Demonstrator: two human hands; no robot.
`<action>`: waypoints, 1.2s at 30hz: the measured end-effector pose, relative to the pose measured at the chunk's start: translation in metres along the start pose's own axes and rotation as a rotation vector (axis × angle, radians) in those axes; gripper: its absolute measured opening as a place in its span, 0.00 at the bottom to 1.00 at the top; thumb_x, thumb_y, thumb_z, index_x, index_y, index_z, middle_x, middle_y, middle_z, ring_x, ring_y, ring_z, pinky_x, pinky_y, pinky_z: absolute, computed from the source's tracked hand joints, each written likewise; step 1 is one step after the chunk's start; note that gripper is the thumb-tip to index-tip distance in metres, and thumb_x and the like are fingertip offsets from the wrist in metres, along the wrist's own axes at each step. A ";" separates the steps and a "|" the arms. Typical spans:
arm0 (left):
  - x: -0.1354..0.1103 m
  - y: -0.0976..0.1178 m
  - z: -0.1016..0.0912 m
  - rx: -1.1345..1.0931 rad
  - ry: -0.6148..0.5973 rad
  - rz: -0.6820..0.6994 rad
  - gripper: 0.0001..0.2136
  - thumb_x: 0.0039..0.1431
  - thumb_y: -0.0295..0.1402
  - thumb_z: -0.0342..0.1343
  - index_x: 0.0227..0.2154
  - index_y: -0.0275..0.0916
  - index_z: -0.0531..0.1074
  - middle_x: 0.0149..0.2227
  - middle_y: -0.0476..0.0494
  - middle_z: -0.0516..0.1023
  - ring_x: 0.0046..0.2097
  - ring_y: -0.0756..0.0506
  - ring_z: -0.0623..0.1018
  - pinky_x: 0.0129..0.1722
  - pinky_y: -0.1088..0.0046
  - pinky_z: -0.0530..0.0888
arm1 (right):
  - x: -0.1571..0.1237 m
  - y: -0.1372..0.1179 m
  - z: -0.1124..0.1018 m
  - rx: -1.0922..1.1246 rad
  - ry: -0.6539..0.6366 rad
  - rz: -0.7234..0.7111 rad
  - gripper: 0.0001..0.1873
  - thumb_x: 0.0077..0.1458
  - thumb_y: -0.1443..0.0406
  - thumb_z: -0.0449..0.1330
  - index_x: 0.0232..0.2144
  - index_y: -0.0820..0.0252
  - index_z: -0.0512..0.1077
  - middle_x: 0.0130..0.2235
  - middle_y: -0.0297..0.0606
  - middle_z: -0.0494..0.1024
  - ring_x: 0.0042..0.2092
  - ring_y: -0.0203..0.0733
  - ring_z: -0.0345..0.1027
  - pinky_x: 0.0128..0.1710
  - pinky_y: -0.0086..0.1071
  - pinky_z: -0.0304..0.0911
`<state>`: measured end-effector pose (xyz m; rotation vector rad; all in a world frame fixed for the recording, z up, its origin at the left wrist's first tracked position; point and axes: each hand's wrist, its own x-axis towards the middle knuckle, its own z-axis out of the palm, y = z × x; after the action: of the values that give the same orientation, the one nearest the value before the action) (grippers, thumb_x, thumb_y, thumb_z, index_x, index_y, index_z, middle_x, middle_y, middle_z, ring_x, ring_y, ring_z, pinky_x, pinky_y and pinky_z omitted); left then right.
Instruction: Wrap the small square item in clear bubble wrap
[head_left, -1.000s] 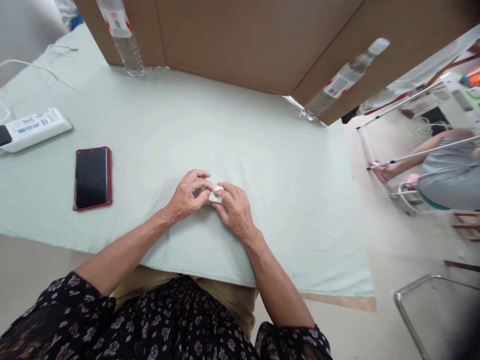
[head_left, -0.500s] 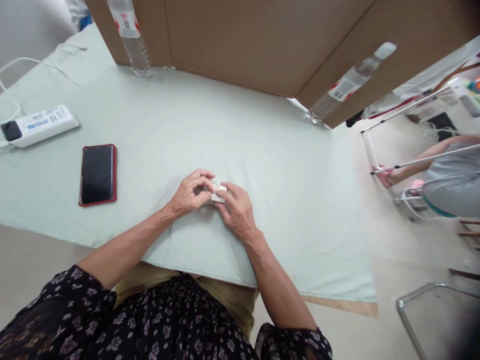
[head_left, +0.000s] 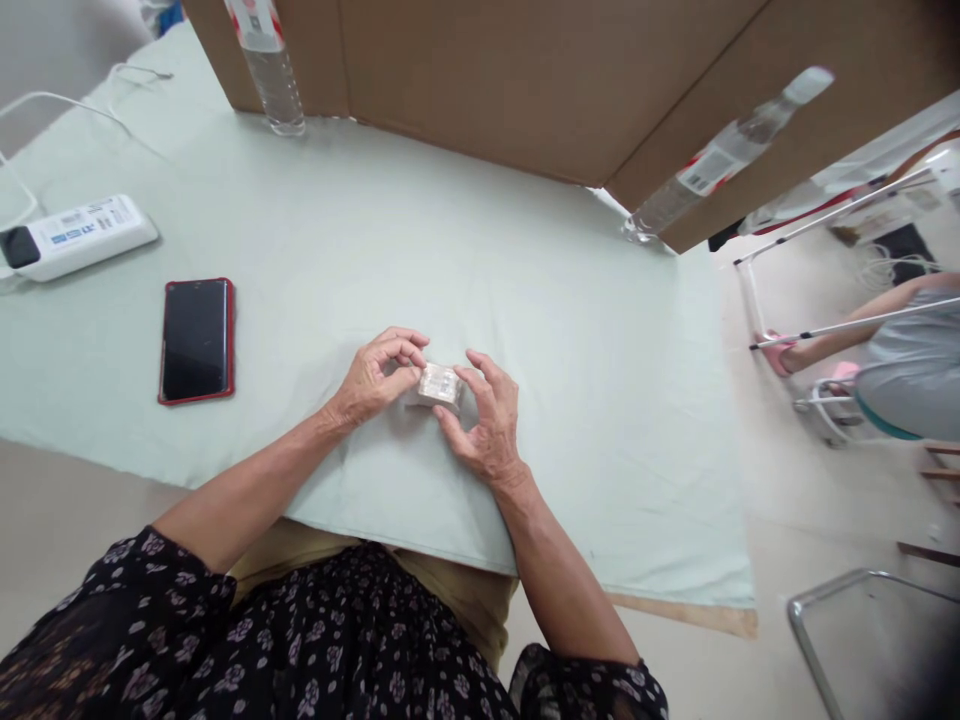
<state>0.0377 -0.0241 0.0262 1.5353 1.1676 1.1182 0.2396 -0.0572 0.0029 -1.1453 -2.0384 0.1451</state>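
Note:
A small whitish box (head_left: 439, 384) with a shiny surface, perhaps clear wrap, sits between my hands close to the table's front. My left hand (head_left: 379, 378) pinches at its upper left corner, thumb and fingertips together; whether they grip the box itself or a loose edge is hard to see. My right hand (head_left: 486, 415) is spread around the right side, thumb near the lower edge and index finger by the upper right corner. The top of the box shows plainly between the fingers.
On the left lie a black-screened phone (head_left: 196, 341) in a red case and a white device (head_left: 82, 238) with a cable. Water bottles (head_left: 276, 85) (head_left: 724, 160) stand before a cardboard panel (head_left: 480, 90) at the back. Another person's leg (head_left: 847, 320) shows beyond the pale tablecloth (head_left: 600, 400).
My right hand has drawn back to the right and its fingers have spread, uncovering more of the box. My left hand remains at the left corner. The view has shifted slightly.

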 end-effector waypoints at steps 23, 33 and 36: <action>0.003 -0.007 0.000 0.067 0.028 -0.055 0.07 0.49 0.32 0.55 0.29 0.37 0.77 0.47 0.38 0.78 0.45 0.43 0.77 0.41 0.69 0.74 | -0.002 0.001 -0.002 0.000 -0.028 -0.004 0.18 0.61 0.59 0.57 0.53 0.48 0.71 0.62 0.44 0.69 0.60 0.56 0.66 0.58 0.54 0.62; 0.005 -0.010 0.000 0.055 0.036 -0.060 0.08 0.49 0.33 0.55 0.29 0.37 0.77 0.47 0.37 0.79 0.47 0.42 0.78 0.41 0.68 0.75 | 0.001 0.002 0.002 -0.041 -0.166 -0.031 0.24 0.62 0.54 0.58 0.59 0.48 0.69 0.66 0.45 0.65 0.66 0.59 0.58 0.62 0.55 0.56; 0.006 -0.010 -0.002 0.060 0.037 -0.067 0.08 0.49 0.34 0.55 0.29 0.37 0.76 0.48 0.37 0.79 0.49 0.40 0.78 0.43 0.66 0.75 | 0.001 0.004 0.001 0.002 -0.074 0.012 0.20 0.64 0.56 0.57 0.57 0.49 0.70 0.64 0.45 0.67 0.64 0.55 0.62 0.61 0.52 0.59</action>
<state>0.0344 -0.0166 0.0180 1.5154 1.2779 1.0800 0.2417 -0.0540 0.0012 -1.1670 -2.0958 0.1978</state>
